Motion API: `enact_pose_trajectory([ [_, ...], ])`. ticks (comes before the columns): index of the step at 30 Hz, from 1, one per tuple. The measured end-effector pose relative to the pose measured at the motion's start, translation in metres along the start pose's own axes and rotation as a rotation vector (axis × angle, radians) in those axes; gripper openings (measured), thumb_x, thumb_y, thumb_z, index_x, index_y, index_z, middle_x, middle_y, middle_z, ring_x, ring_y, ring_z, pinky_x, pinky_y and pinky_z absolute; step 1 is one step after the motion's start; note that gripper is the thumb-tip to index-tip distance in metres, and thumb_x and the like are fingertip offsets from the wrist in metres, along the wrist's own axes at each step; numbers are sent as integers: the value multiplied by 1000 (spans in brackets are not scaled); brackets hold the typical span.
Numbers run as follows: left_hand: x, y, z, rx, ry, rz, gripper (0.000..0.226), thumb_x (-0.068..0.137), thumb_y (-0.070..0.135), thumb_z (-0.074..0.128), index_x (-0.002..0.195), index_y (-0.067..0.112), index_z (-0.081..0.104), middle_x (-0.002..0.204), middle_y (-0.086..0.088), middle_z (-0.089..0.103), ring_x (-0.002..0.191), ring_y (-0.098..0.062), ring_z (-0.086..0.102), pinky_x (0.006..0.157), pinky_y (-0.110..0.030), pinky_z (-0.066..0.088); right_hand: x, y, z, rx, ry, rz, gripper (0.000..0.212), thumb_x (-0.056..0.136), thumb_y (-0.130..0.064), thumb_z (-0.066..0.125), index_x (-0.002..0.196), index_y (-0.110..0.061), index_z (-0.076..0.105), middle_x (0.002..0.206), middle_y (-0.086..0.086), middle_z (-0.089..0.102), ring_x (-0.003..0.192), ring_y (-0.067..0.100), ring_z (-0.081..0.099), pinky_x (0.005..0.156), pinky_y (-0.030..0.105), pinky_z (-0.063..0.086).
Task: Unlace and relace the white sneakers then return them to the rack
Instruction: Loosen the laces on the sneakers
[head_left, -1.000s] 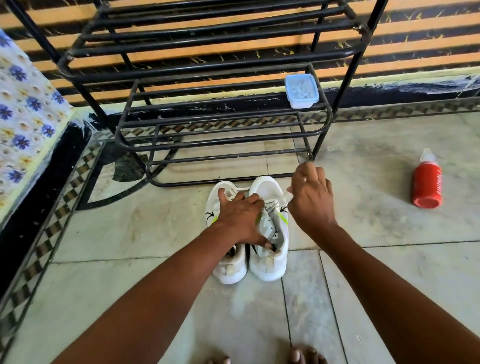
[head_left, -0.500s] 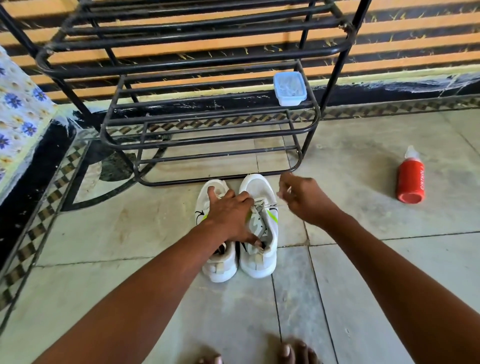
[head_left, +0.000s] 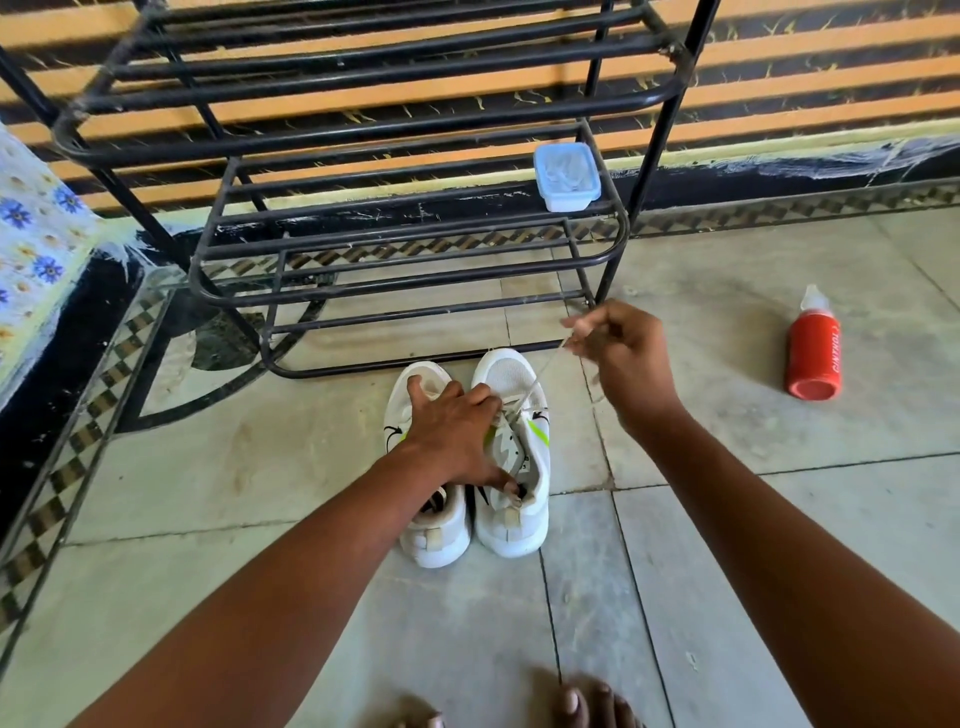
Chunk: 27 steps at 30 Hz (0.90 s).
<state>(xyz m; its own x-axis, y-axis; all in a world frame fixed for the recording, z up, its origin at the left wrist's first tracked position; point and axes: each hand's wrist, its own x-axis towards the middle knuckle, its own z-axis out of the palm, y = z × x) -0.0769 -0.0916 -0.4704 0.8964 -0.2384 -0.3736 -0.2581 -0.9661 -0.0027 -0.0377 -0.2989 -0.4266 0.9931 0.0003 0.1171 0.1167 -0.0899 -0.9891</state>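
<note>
Two white sneakers stand side by side on the floor tiles, toes toward the rack: the left sneaker and the right sneaker with a green side mark. My left hand lies across both, fingers spread, pressing down on the right sneaker's tongue. My right hand is raised to the right of the toes and pinches a thin white lace that runs taut down to the right sneaker's eyelets. The black metal shoe rack stands just behind the sneakers, its lower shelves bare of shoes.
A small blue-lidded plastic box sits on the rack's middle shelf at the right. A red bottle lies on the floor at the right. A flowered cloth covers something at the left. My toes show at the bottom edge.
My right hand has moved up and to the right, drawing the lace out taut from the right sneaker. My left hand has stayed on the sneakers.
</note>
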Motion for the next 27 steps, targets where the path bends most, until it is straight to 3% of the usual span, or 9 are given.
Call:
enact_pose_trajectory([
  [2, 0, 0, 1, -2, 3, 1, 121, 50, 97, 62, 150, 32, 40, 147, 16, 40, 138, -22, 38, 112, -69, 10, -2, -1, -2, 215, -49, 126, 18, 100, 0, 50, 84, -4, 57, 72, 15, 59, 75, 33, 72, 63, 33, 57],
  [5, 1, -1, 2, -2, 11, 2, 124, 49, 98, 61, 152, 32, 39, 149, 16, 40, 139, -21, 37, 112, -68, 9, -3, 13, -2, 126, -130, 122, 20, 102, 0, 48, 84, -5, 53, 65, 3, 48, 57, 22, 57, 54, 27, 43],
  [8, 1, -1, 3, 3, 14, 5, 124, 49, 100, 59, 151, 32, 39, 149, 16, 40, 138, -22, 37, 112, -68, 9, -2, 19, -5, 72, -164, 106, 22, 104, -1, 47, 83, -8, 48, 60, -6, 39, 54, 15, 37, 52, 23, 35],
  [10, 0, -2, 3, 6, 19, 6, 124, 48, 100, 58, 151, 33, 39, 149, 16, 40, 138, -22, 38, 112, -68, 10, 1, 22, -8, -155, -216, -23, 22, 101, 1, 48, 81, -9, 47, 61, -4, 42, 54, 14, 36, 52, 22, 36],
  [13, 0, -2, 4, 1, 21, 6, 121, 49, 98, 60, 150, 34, 40, 147, 16, 42, 136, -22, 39, 111, -68, 10, 1, 34, -8, -651, -398, -255, 21, 90, 5, 53, 86, -15, 56, 74, -2, 64, 66, 17, 59, 63, 32, 49],
  [16, 1, -3, 5, 3, 29, 7, 119, 50, 97, 62, 149, 34, 39, 147, 15, 43, 136, -22, 38, 110, -67, 11, -5, 49, -4, -856, -629, -292, 10, 89, -11, 57, 91, -20, 54, 78, 1, 64, 70, 26, 59, 65, 41, 52],
  [18, 1, -2, 5, 0, 30, 8, 119, 51, 96, 62, 150, 34, 39, 147, 15, 43, 137, -22, 38, 110, -67, 11, -8, 55, -7, -959, -665, -255, 12, 92, -27, 62, 103, -24, 60, 88, 4, 68, 81, 28, 61, 73, 42, 53],
  [23, 1, -3, 6, -1, 16, -1, 122, 51, 98, 61, 153, 35, 34, 153, 15, 39, 141, -21, 35, 111, -68, 11, -6, 43, -4, -929, -563, -213, 35, 87, -44, 49, 78, -19, 72, 77, 0, 65, 79, 29, 64, 77, 45, 51],
  [27, 0, -3, 3, 6, -14, -21, 122, 55, 97, 60, 156, 36, 29, 159, 16, 31, 146, -21, 30, 113, -70, 7, 0, 9, 5, -675, -235, -224, 22, 83, -29, 64, 65, -18, 68, 72, -7, 66, 75, 23, 63, 75, 41, 51],
])
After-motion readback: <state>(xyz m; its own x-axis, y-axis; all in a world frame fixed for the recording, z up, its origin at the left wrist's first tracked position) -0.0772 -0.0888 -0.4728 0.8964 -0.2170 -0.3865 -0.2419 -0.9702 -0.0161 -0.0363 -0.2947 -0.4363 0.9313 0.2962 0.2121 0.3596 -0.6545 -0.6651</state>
